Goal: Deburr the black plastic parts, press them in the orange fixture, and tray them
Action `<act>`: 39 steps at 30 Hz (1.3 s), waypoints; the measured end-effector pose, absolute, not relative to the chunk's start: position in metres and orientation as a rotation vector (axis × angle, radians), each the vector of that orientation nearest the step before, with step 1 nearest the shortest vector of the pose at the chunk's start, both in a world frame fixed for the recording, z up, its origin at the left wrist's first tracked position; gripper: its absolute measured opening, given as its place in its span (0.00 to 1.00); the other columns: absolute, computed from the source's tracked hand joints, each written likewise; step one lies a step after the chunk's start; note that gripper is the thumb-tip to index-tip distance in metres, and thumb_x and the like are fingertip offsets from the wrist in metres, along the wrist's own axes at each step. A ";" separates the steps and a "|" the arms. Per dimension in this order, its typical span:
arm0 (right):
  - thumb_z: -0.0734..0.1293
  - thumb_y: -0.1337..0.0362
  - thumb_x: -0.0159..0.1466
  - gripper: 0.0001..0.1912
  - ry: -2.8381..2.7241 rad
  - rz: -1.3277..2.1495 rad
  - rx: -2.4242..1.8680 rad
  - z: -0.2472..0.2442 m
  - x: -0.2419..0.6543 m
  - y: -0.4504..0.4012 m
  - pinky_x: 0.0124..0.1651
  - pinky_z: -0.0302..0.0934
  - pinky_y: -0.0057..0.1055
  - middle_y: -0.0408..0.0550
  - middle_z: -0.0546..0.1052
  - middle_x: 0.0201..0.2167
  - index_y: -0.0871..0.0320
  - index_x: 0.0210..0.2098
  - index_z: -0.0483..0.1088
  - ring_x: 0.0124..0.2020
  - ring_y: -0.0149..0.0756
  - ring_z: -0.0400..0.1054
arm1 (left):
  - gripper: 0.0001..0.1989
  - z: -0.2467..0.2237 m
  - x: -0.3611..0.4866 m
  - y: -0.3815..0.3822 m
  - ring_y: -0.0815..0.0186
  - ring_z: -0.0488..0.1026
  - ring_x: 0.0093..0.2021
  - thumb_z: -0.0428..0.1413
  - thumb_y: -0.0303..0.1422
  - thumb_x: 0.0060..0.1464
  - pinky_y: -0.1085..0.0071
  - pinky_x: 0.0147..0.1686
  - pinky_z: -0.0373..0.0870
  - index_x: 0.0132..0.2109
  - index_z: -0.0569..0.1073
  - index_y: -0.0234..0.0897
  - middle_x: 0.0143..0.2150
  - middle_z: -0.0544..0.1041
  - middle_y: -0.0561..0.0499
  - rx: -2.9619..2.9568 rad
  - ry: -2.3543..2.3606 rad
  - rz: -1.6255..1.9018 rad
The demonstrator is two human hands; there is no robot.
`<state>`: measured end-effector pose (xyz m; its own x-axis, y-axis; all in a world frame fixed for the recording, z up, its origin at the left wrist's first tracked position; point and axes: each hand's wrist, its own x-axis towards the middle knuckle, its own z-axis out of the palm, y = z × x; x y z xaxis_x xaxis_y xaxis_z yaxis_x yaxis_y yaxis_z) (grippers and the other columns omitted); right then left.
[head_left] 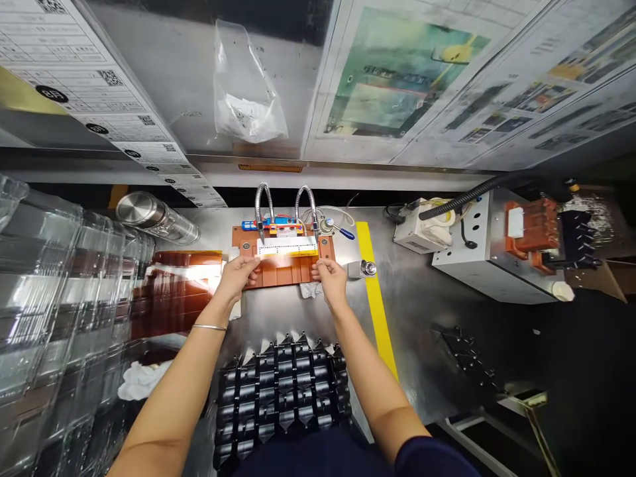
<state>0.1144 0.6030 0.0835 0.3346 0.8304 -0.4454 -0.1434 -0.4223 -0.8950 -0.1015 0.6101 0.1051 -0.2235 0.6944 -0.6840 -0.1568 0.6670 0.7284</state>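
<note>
A reddish-brown fixture (283, 275) lies on the metal bench, with two bent metal hoses (305, 199) arching over its back. Across it runs a thin clear strip (287, 248) with a white dotted band and an orange edge. My left hand (242, 273) pinches the strip's left end, thumb and fingers together. At the opposite end, my right hand (328, 275) pinches the right edge near the fixture's right side. Behind the strip is a blue and orange part (278, 225). A crumpled white cloth (311, 289) shows under the front edge.
Black ribbed trays (285, 384) stand close in front. Clear plastic trays (64, 305), a steel flask (156, 217) and amber sheets (173, 291) are left. Right are a small bottle (365, 268), yellow tape (375, 298) and a grey machine box (487, 255).
</note>
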 end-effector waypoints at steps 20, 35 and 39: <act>0.66 0.66 0.49 0.06 -0.633 1.323 -1.833 0.078 0.122 0.636 0.16 0.54 0.20 0.38 0.70 0.12 0.58 0.18 0.65 0.13 0.24 0.61 | 0.13 0.090 -0.096 0.637 0.76 0.53 0.12 0.60 0.37 0.36 0.79 0.12 0.47 0.20 0.62 0.38 0.13 0.60 0.60 0.544 1.761 0.827; 0.66 0.69 0.51 0.08 -0.603 1.368 -1.840 0.075 0.121 0.639 0.14 0.52 0.18 0.36 0.69 0.11 0.58 0.18 0.64 0.12 0.23 0.60 | 0.13 0.094 -0.096 0.637 0.77 0.54 0.13 0.60 0.34 0.39 0.79 0.12 0.49 0.19 0.63 0.37 0.13 0.62 0.60 0.526 1.774 0.819; 0.66 0.69 0.52 0.08 -0.599 1.363 -1.851 0.076 0.121 0.638 0.15 0.53 0.18 0.36 0.70 0.12 0.58 0.18 0.64 0.12 0.23 0.60 | 0.12 0.093 -0.095 0.636 0.77 0.54 0.12 0.60 0.33 0.40 0.80 0.12 0.50 0.20 0.64 0.36 0.13 0.62 0.60 0.530 1.776 0.837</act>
